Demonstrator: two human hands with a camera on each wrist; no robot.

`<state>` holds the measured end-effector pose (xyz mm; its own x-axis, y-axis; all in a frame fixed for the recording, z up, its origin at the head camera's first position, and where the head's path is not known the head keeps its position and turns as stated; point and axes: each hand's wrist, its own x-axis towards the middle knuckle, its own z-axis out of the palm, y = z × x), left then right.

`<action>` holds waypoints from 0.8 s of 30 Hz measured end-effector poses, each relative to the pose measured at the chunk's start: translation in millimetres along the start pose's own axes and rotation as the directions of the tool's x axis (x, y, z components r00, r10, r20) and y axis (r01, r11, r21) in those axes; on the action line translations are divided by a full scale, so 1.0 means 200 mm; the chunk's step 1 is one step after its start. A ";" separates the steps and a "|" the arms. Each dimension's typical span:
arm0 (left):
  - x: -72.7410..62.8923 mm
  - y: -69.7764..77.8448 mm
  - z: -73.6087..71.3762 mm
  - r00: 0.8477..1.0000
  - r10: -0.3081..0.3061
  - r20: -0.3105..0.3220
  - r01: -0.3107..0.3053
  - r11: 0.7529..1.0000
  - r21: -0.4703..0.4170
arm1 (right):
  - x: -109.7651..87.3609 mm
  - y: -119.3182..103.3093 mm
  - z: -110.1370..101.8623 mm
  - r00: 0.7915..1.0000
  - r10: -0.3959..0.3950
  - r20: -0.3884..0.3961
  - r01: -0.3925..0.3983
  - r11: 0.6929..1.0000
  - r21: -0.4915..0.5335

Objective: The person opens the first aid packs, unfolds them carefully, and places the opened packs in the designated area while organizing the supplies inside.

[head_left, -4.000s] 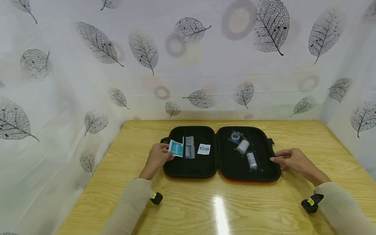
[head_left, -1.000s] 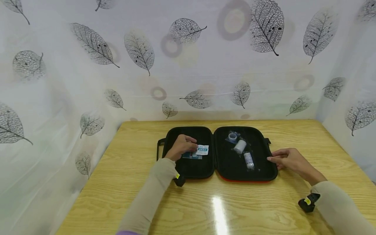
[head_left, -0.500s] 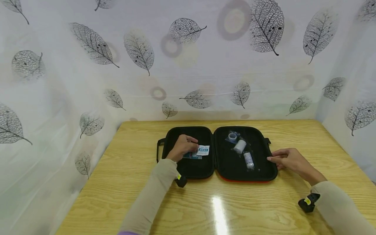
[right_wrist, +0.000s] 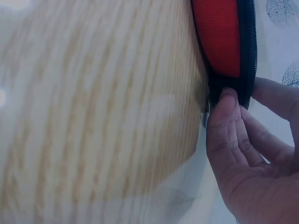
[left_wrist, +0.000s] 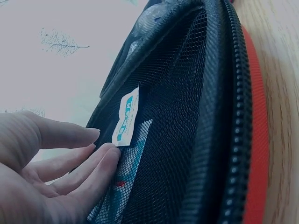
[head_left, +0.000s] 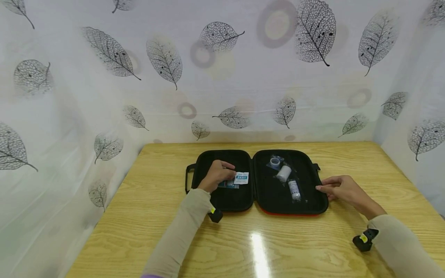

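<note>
A black zip case [head_left: 236, 200] with a red outer shell lies spread flat on the table. My left hand [head_left: 217, 174] reaches into its left half and pinches the edge of a small white sachet [head_left: 241, 178] with a teal band; that sachet [left_wrist: 126, 116] slants up from the fingertips in the left wrist view. Just beside the fingers, a blue-and-clear packet [left_wrist: 133, 172] shows through black mesh, partly covered by the hand. My right hand [head_left: 342, 191] grips the case's right edge, its thumb [right_wrist: 226, 105] on the rim near the zip.
The case's right half holds a tape roll [head_left: 275, 161] in clear wrap, a white bandage roll [head_left: 284, 173] and a wrapped printed roll [head_left: 294, 190]. A handle loop [head_left: 188, 177] sticks out at the left. A leaf-patterned curtain [head_left: 257, 85] borders the wooden table [head_left: 278, 247].
Four seconds ago my left hand held a teal-and-white packet at the case's left edge. It has since moved right to the white sachet, which shifts slightly right. The right hand keeps its grip.
</note>
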<state>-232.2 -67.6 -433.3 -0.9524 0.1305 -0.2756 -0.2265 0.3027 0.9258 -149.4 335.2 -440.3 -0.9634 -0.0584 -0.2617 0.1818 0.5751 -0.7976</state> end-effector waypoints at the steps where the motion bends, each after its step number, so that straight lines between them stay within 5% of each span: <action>1: 0.00 0.00 0.00 1.000 -0.002 -0.005 0.002 1.000 -0.003 | 0.00 0.00 0.00 1.000 0.002 0.000 -0.002 1.000 0.002; 24: -0.01 -0.02 -0.03 0.999 0.018 0.039 -0.012 0.991 -0.136 | 0.00 0.00 0.00 1.000 0.006 0.004 -0.006 1.000 0.004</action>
<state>-231.0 -74.5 -434.6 -0.9475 0.1730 -0.2690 -0.2403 0.1699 0.9557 -149.1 335.3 -440.5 -0.9613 -0.0583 -0.2692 0.1888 0.5723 -0.7980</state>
